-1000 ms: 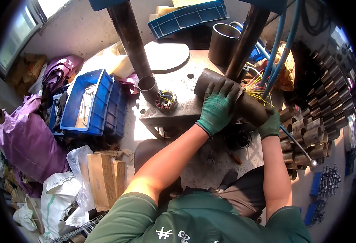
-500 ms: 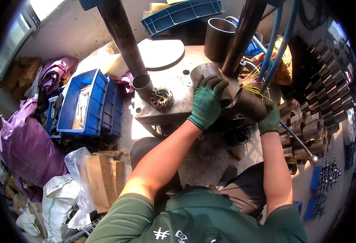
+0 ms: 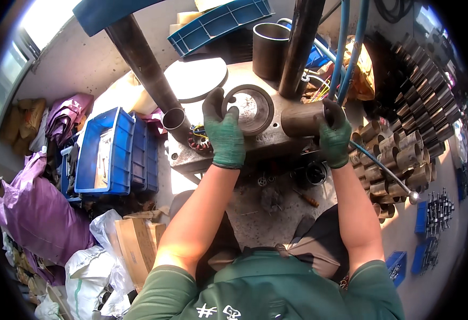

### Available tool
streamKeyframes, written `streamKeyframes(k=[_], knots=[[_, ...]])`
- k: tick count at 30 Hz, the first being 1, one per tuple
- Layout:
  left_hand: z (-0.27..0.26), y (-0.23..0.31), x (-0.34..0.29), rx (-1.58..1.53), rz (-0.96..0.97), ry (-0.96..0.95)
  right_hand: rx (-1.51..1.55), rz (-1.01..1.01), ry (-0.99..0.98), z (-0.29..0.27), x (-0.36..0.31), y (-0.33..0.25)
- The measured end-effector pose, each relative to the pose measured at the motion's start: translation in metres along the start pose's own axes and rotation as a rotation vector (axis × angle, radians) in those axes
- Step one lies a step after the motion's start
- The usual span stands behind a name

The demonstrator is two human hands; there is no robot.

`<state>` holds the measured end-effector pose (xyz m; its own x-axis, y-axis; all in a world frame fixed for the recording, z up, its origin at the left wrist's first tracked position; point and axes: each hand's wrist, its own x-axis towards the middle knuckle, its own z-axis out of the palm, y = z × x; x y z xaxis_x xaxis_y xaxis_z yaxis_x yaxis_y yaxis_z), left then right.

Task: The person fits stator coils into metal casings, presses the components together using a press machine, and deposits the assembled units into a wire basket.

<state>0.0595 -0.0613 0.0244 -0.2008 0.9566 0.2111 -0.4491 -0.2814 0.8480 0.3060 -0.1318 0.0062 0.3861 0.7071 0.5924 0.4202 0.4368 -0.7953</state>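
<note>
Shifted leftward since the earlier frame, the green-gloved left hand (image 3: 224, 133) cups a dark metal ring (image 3: 267, 109), grip indeterminable; the green-gloved right hand (image 3: 334, 130) grips a brown steel cylinder (image 3: 300, 120) near the grey metal bench's front edge (image 3: 255, 137). Level handling seems best; beyond, a dark round column (image 3: 299, 48) limits room.

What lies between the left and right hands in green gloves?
In the head view, a dark, round-rimmed metal piece lies nearer the left hand, then a dark metal cylinder nearer the right hand.
</note>
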Motion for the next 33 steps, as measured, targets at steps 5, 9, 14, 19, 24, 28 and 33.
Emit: streamKeyframes(k=[5,9,14,19,24,28,33], knots=[[-0.020,-0.013,0.035,0.136,0.115,-0.219,-0.540,-0.480,-0.279,-0.004,0.023,-0.043],[-0.025,-0.009,0.044,0.846,0.369,-0.191,-0.642,-0.416,-0.334,-0.009,0.027,-0.048],[-0.030,-0.008,0.033,1.023,0.548,-0.314,-0.485,-0.313,-0.303,-0.007,0.009,-0.033],[-0.057,-0.002,0.042,0.646,0.283,-0.380,-0.369,-0.028,-0.266,-0.003,0.012,-0.009],[-0.091,0.036,0.043,0.542,-0.016,-0.224,-0.381,0.044,-0.201,0.008,0.022,0.010],[-0.113,0.051,0.037,0.830,0.034,-0.278,-0.518,0.076,-0.180,0.002,0.035,0.020],[-0.123,0.054,0.022,1.360,0.103,-0.506,-0.441,0.078,-0.249,-0.010,0.023,0.007]])
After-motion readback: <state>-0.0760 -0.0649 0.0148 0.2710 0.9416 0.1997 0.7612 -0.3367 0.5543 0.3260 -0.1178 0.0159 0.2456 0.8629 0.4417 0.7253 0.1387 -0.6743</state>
